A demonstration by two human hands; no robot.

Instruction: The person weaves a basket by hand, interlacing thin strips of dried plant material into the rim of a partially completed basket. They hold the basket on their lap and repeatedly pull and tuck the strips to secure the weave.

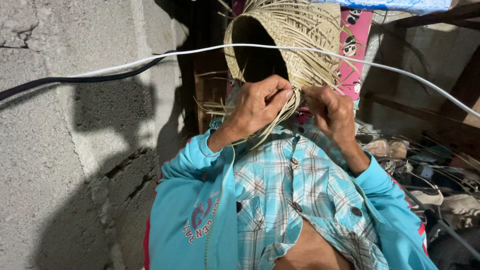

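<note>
Plaid shirt [295, 195] and teal jacket [200, 210] fill the bottom. Above them, left hand [257, 107] and right hand [330, 107] both pinch loose straw strips [270, 127] at the rim of a half-woven basket [295, 40] (held up by the block wall [65, 150]). Looks light, springy, brittle-ish; best gripped at the woven edge. Basket's hollow, nothing visible inside.

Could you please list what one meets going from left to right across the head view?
Grey block wall → left hand → right hand → pink patterned cloth → pile of shoes.
</note>
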